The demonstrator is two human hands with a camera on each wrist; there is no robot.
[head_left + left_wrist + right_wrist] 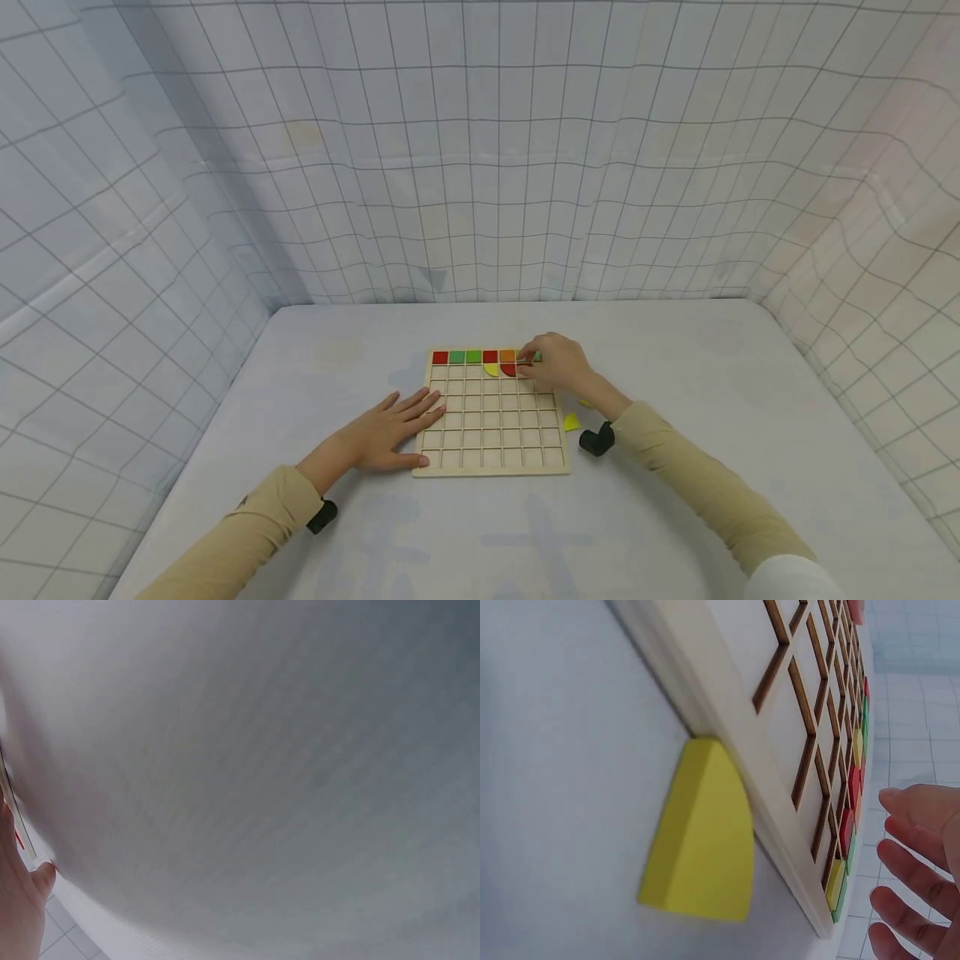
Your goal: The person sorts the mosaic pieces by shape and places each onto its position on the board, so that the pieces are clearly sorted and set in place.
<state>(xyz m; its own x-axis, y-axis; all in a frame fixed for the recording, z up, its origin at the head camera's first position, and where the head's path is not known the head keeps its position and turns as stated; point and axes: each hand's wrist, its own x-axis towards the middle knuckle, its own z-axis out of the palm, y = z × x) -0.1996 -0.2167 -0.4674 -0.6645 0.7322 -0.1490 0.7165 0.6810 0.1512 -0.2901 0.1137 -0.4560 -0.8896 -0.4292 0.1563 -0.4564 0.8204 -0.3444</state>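
Note:
A pale wooden grid board [482, 412] lies on the table. Square pieces line its top row, among them a red square [440, 357] and an orange square [507, 356]. Below them sit a yellow quarter-circle piece [491, 369] and a red rounded piece [508, 370]. My left hand [390, 431] spreads flat, its fingertips resting on the board's left edge. Over the upper right corner is my right hand [557, 363], hiding some cells. The right wrist view shows its fingers [911, 870] loosely bent, no piece visible between them, and a yellow piece [836, 883] near that corner.
Beside the board's right edge lies a loose yellow piece [572, 422], with another yellow piece [587, 403] partly under the right wrist. Black wrist cameras hang under both wrists. White gridded curtains [510, 183] surround the white-covered table [690, 358].

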